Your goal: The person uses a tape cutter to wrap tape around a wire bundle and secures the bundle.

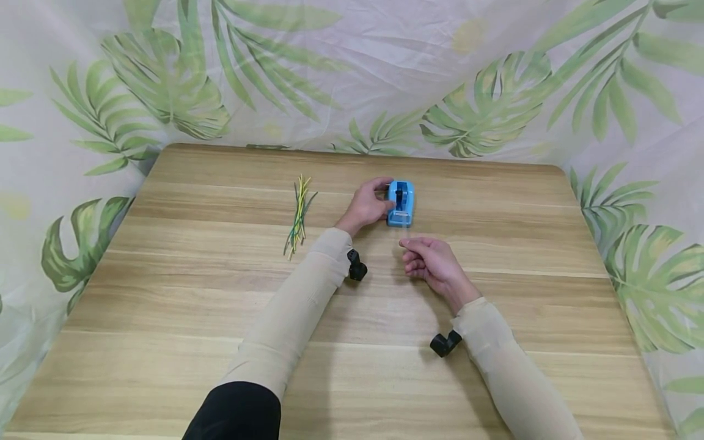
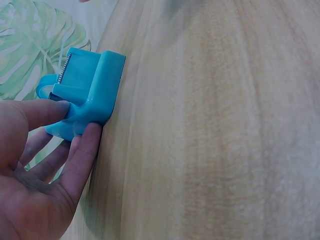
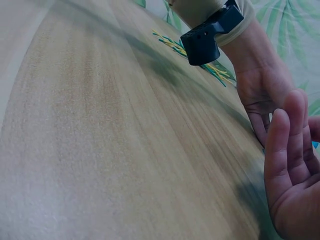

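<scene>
A blue tape dispenser (image 1: 401, 216) stands on the table's far half, its toothed cutter edge facing the person. My left hand (image 1: 370, 204) grips it from the left side; in the left wrist view the thumb lies on the top edge of the dispenser (image 2: 102, 87) and the fingers reach along its lower side. Just in front of the dispenser, my right hand (image 1: 431, 260) pinches the end of a thin clear strip of tape (image 1: 406, 232) between thumb and forefinger. This strip runs back to the cutter. In the right wrist view the pinching fingertips are mostly hidden.
A loose bundle of yellow and green twist ties (image 1: 299, 217) lies on the wooden table (image 1: 192, 293), left of the left hand. A leaf-print cloth (image 1: 385, 73) hangs behind the table's back edge and at both sides. Each wrist wears a black camera mount (image 1: 357, 266).
</scene>
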A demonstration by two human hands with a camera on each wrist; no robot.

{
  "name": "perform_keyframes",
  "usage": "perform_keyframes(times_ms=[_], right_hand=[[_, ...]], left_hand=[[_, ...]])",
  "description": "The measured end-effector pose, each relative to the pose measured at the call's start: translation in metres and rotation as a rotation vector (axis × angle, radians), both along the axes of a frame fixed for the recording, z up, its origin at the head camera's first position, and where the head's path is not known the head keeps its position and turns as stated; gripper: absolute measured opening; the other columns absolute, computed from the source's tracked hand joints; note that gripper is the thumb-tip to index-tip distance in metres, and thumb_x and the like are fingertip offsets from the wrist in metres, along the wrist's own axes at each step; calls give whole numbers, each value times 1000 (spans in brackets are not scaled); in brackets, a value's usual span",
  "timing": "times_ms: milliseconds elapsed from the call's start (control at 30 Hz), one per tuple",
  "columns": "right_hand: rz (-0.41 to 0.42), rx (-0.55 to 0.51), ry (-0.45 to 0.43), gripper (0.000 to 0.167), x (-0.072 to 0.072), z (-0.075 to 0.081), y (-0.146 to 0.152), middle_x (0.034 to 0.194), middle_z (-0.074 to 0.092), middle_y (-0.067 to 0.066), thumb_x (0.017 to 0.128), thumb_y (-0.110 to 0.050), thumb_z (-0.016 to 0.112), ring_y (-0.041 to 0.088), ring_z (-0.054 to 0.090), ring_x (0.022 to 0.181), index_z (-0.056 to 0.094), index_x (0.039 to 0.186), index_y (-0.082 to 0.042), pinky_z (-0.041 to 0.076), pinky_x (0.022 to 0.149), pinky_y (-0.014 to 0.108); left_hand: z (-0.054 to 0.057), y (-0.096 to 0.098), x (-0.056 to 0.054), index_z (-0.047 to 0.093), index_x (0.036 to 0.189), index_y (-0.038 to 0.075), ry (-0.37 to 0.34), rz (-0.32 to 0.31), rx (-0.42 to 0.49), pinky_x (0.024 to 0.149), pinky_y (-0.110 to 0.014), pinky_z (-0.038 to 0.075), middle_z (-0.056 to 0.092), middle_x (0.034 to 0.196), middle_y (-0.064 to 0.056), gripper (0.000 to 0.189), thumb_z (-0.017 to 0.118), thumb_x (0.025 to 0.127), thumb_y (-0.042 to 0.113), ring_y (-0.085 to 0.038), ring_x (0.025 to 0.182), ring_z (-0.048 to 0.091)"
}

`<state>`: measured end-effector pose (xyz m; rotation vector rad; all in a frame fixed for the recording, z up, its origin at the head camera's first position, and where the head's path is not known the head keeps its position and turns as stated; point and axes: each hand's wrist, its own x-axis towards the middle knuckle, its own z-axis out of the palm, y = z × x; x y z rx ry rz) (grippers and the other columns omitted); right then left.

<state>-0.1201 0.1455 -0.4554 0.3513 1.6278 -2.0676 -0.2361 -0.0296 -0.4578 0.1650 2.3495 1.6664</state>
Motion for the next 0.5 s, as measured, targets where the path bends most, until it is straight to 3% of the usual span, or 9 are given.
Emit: perform_keyframes(times_ms=[500], right_hand=[[4,22,-2,35,6,1,-1,68,65,0,104,-13,55,10,61,54,55,129,10,54,55,25]], left_hand=[[-2,0,-1,50,147,12,-1,0,6,70,-31,58,53,141,-12,56,67,95,1,-23,100,62]])
